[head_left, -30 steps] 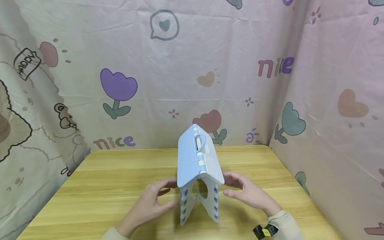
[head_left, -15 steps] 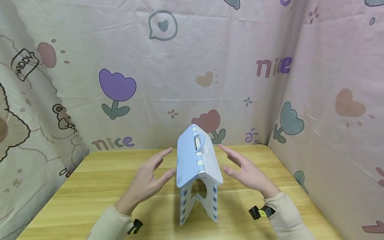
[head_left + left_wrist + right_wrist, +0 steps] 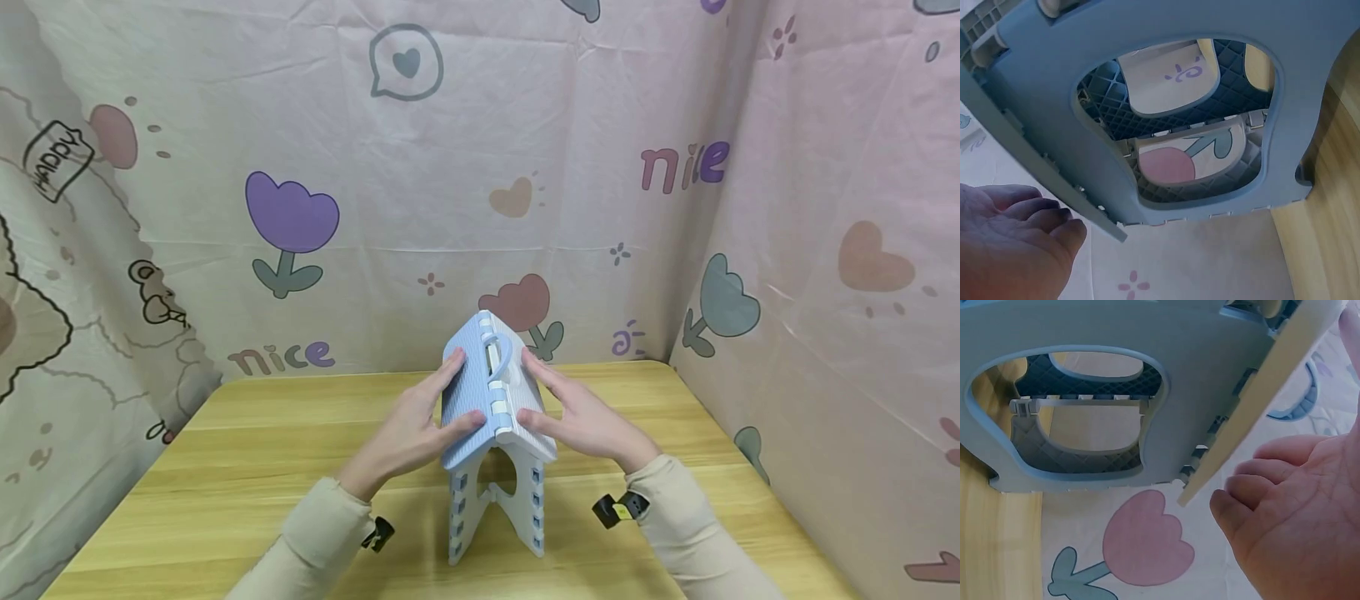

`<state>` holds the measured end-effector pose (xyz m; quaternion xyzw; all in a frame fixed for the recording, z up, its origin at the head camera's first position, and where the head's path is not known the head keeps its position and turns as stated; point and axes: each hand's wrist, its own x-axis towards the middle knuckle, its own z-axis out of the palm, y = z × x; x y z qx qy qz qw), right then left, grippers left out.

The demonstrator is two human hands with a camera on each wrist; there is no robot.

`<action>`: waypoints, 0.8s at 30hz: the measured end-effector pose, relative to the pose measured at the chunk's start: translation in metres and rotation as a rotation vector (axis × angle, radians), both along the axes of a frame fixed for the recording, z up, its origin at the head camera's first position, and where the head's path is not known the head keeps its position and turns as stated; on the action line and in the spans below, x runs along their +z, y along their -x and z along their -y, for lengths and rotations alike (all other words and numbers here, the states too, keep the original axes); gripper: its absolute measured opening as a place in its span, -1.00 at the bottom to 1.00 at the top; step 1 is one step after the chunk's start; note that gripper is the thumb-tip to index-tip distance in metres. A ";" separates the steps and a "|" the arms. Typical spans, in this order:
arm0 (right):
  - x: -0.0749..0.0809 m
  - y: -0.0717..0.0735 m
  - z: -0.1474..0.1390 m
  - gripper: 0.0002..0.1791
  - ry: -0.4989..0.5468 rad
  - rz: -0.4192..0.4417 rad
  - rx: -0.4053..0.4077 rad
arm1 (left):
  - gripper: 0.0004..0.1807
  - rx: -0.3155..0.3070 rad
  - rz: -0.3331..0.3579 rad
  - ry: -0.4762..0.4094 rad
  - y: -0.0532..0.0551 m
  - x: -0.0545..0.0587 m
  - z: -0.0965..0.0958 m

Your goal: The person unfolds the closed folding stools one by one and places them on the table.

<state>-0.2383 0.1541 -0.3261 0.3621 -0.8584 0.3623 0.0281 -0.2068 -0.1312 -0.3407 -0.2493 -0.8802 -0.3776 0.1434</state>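
Note:
A blue and white folding step stool [image 3: 500,410] stands half folded on the table, its two top panels sloping like a roof. A blue carry loop [image 3: 510,354] sticks up from the hinge ridge. My left hand [image 3: 412,425] rests on the blue panel with fingers and thumb extended. Opposite it, my right hand [image 3: 585,417] lies against the white panel in the same way. Both wrist views show the stool's leg panels from the sides, one leg [image 3: 1041,87] with a large oval cutout. Each palm faces its sloping panel there.
The stool's feet stand on a wooden table [image 3: 300,450]. Behind and to both sides hangs a printed cloth [image 3: 420,192] with flowers and words, meeting the table's far edge. Each wrist carries a small black strap-on device [image 3: 618,508].
Both hands first moved up from beside the stool's lower edges, then inward onto the two sloping panels. The stool looks the same throughout.

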 end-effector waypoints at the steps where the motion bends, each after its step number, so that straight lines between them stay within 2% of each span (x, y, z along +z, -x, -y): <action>1: 0.001 0.000 0.001 0.04 -0.005 0.010 0.002 | 0.08 -0.005 0.001 0.004 0.001 0.000 -0.001; 12: 0.004 0.004 0.001 0.05 -0.010 0.046 0.031 | 0.10 -0.016 0.050 0.007 0.003 0.004 -0.001; 24: 0.003 0.005 0.002 0.07 -0.004 0.089 0.041 | 0.08 0.002 0.086 0.055 0.001 0.008 0.000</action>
